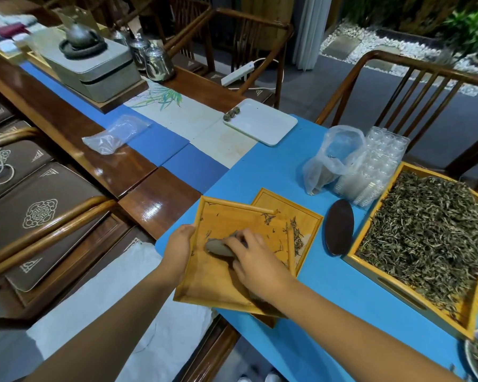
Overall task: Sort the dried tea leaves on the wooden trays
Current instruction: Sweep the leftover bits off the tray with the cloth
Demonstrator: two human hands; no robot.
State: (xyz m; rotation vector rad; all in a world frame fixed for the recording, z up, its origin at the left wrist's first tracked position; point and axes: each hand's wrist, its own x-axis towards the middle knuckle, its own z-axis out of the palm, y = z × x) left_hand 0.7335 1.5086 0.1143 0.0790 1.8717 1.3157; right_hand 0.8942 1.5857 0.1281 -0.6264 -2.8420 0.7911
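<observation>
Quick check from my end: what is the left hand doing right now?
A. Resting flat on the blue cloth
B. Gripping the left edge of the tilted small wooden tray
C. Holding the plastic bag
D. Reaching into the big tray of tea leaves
B. The left hand clasps the left edge of the small wooden tray, which lies tilted over a second tray, while the right hand works a scraper across it.

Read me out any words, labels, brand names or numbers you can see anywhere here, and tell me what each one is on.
None can be read.
Seat cushions: ornamental patterns only, no words.
White power strip: no markings legible, too small.
Table runner: painted bamboo leaves, no writing visible.
</observation>
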